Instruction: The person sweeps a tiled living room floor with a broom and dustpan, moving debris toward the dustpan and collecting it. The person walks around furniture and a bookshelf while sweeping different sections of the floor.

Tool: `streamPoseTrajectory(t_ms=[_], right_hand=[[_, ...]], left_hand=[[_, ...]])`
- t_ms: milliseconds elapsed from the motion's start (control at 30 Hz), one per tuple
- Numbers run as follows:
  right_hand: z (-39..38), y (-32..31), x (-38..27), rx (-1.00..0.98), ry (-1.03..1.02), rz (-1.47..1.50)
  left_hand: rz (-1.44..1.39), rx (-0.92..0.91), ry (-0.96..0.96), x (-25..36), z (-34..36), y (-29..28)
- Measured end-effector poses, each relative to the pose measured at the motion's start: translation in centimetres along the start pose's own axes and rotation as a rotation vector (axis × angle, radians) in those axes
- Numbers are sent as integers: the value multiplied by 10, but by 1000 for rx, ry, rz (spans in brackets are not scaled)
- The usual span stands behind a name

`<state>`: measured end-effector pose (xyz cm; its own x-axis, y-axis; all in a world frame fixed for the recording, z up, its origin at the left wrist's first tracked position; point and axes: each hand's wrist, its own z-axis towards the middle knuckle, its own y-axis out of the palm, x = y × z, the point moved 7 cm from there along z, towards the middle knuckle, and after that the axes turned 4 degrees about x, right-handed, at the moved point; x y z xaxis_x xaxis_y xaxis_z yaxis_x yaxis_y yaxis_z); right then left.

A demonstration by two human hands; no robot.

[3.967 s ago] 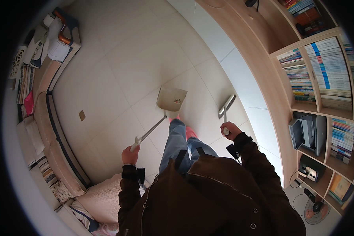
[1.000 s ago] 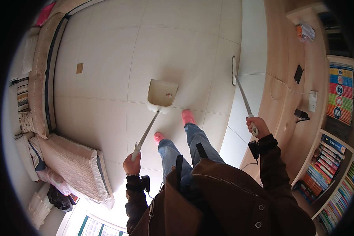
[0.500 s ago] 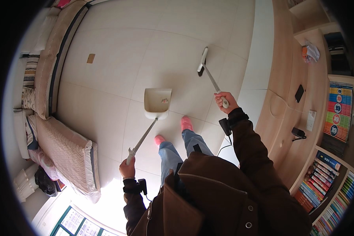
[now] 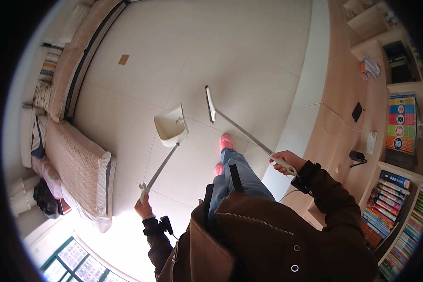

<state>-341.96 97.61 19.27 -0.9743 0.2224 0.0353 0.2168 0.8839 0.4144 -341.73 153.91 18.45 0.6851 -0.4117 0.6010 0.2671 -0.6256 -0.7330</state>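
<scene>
My left hand (image 4: 144,207) is closed round the grip of a long-handled dustpan (image 4: 167,133). The white pan faces away from me, ahead of my feet, with a small bit of litter (image 4: 179,121) inside it. My right hand (image 4: 286,162) grips the pale handle end of a broom (image 4: 249,135). The narrow white head with dark bristles stands to the right of the pan, apart from it. Whether the bristles touch the floor, I cannot tell. Farther off at the left, a flat brown piece (image 4: 123,59) lies on the tiles.
A sofa (image 4: 75,162) with a quilted beige cover runs along the left. On the right are a wooden cabinet top (image 4: 336,117) with a dark phone (image 4: 357,112) and a cable, then shelves of books (image 4: 391,202). My pink-shod feet (image 4: 226,141) are on the tiled floor.
The broom head has come nearer and to the left, closer to the pan, and my right hand has dropped back toward me. The dustpan has shifted left and tilted.
</scene>
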Motion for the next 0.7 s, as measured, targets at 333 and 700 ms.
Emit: streamPoseTrajectory(t_ms=[333,700], right_hand=[[145,123,80,-138,350,-285],[82,-32,-82,156,-66,-156]], left_hand=[[-10,237,-107,-70,-75,-92],[150,315,-153,-86,-137,-79]])
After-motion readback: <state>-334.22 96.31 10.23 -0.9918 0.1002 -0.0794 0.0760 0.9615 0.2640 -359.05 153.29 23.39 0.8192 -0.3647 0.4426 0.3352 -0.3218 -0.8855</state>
